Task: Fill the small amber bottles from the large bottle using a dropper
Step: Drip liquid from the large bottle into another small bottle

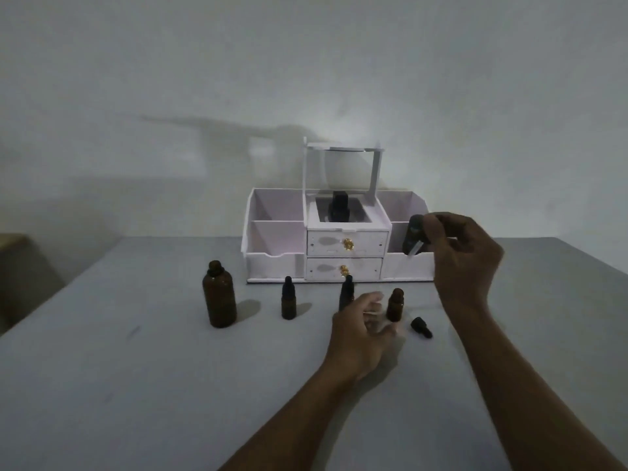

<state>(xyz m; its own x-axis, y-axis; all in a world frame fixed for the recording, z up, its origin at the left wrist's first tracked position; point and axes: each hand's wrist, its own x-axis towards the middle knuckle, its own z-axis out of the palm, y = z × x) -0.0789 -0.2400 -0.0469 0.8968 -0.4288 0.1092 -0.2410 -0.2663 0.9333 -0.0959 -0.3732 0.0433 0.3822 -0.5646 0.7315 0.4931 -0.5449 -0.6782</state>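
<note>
Small amber bottle [395, 305] stands uncapped on the table just beside left hand [362, 326], fingers loosely curled, gripping nothing. Farther back, right hand [465, 260] pinches dropper [412, 236] aloft. Risk: the unsteadied bottle tips, or drips miss its narrow neck.

White organizer [272, 265] w/ mirror [339, 171] & 2 gold-knob drawers [323, 268] sits just behind right hand [465, 260], on grey table [136, 368].

The large bottle [219, 295] at nine o'clock and the small bottles [288, 305] are dark amber, the dropper [413, 232] black, the organiser [272, 263] at twelve o'clock white with gold knobs [348, 244], the table [136, 368] grey.
</note>
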